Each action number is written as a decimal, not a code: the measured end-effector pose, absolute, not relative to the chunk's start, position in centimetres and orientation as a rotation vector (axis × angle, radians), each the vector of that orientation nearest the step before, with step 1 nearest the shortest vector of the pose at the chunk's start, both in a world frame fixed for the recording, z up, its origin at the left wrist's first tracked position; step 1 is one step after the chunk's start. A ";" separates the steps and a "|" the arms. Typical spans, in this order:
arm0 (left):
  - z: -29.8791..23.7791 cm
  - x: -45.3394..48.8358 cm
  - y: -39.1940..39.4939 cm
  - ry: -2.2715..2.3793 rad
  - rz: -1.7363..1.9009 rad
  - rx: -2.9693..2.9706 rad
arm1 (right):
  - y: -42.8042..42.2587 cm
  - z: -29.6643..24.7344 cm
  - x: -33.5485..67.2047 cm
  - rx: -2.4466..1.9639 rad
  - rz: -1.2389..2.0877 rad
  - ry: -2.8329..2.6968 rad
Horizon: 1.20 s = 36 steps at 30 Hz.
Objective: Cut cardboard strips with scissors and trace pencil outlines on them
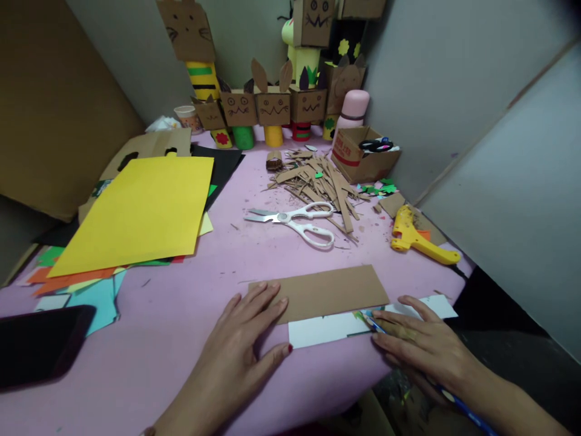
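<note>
A long brown cardboard strip (331,290) lies on the pink table (181,339) near its front edge. A white card strip (324,330) lies just below it, partly overlapping. My left hand (245,345) rests flat with fingers spread, its fingertips on the left end of the cardboard strip. My right hand (426,348) lies over the right part of the white strip and holds a blue pencil (454,402), whose tip touches the strips' seam near a green mark.
White scissors (299,221) lie mid-table beside a pile of cardboard scraps (322,181). A yellow glue gun (417,239) sits at right, a small cardboard box (363,160) behind it. Yellow and coloured paper sheets (140,212) lie left, a dark phone (40,345) near left. Cardboard animal figures (272,106) line the back.
</note>
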<state>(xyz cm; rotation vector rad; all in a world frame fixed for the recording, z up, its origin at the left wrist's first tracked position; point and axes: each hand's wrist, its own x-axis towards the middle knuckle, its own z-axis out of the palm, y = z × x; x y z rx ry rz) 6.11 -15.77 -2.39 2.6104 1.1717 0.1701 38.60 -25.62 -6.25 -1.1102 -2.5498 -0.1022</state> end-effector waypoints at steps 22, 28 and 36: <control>-2.6 6.3 -15.8 1.170 0.221 2.613 | -26.3 -6.1 38.7 -1.272 -0.014 -2.616; -2.3 6.8 -16.0 1.205 0.218 2.586 | -26.3 -5.7 38.5 -1.288 0.053 -2.521; -2.4 7.3 -16.2 1.219 0.191 2.654 | -26.3 -6.0 38.3 -1.244 -0.006 -2.519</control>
